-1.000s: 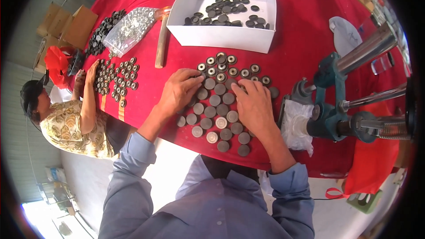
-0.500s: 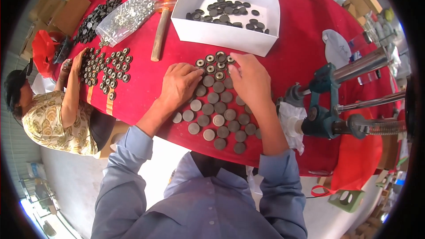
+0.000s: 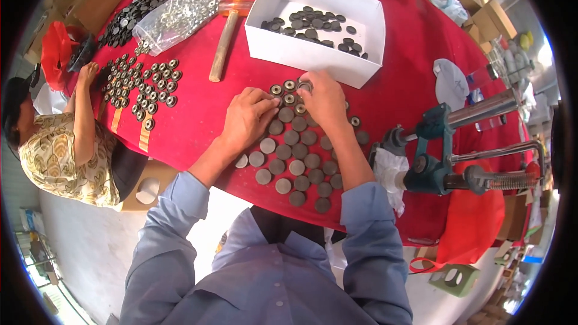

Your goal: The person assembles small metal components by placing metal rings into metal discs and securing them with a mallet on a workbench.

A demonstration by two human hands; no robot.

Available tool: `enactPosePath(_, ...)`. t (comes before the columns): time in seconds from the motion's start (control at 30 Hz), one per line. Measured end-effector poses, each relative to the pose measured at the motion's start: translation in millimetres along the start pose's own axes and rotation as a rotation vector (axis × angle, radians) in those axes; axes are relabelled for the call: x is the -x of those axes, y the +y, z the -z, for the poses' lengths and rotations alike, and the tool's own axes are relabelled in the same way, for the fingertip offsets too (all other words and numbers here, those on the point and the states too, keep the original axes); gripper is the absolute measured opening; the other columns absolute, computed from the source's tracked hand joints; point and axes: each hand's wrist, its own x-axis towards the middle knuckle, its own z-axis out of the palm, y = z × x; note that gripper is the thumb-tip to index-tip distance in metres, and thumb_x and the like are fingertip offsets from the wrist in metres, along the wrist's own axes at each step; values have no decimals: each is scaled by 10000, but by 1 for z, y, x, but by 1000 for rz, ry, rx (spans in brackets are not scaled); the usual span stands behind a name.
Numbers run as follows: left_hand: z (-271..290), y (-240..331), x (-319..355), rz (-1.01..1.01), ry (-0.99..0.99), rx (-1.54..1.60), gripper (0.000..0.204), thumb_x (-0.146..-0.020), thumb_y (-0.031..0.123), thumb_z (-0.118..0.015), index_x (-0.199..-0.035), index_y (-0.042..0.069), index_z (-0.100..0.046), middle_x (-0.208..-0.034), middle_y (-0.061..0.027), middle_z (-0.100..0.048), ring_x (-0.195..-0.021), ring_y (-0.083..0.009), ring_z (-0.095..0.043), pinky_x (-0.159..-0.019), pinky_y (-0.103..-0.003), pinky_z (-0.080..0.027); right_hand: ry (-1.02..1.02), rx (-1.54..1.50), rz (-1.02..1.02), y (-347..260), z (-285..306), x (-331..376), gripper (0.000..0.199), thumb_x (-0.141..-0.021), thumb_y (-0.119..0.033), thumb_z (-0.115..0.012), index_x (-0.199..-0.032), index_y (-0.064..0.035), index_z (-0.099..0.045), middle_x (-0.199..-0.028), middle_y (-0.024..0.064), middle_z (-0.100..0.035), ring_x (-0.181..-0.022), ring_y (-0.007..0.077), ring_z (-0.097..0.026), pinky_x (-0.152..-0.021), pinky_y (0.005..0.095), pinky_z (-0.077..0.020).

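Observation:
My right hand (image 3: 324,101) is bent over the far end of a cluster of discs, thumb and fingers closed round a small round metal-rimmed disc (image 3: 305,86). Beside it on the left, my left hand (image 3: 245,115) has its fingers curled together, tips down at the edge of the cluster; whatever they may pinch is hidden. Between the hands, several ring-faced discs (image 3: 289,99) show bright centres. Closer to me, many flat grey discs (image 3: 298,150) lie spread on the red cloth (image 3: 198,120).
A white box (image 3: 313,60) with black discs stands beyond my hands. Left of it lie a wooden-handled hammer (image 3: 223,48), a clear bag of metal parts (image 3: 177,21) and a black pile (image 3: 132,18). A press (image 3: 430,156) stands at right. Another person (image 3: 69,150) sits at left.
My right hand has shifted left and closed round a disc at the far end of the cluster. The other person's hand has pulled back from the discs at left. The whole view has shifted slightly.

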Motion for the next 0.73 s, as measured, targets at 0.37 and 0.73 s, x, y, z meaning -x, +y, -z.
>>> enactPosePath(0.37,0,2,2,-52,72,-17,215,-852,15,-794,-1062,39,-759,-1127,-91,-741,-1046,-319,-698,-853,-441,-565,31,32,155,-18,19,40,207,-885,-74,-777,-1091,-86,-769,-1021,95,-672,-918,342,-710,-820,475,-566)
enactPosePath(0.73,1,0,5,-113,43,-88,215,-836,60,-786,-1050,81,-792,-1106,-49,-738,-1076,-269,-680,-955,-450,-508,-8,196,262,-17,19,62,224,-919,-116,-753,-1134,-72,-799,-1134,106,-723,-1055,340,-702,-931,467,-551)
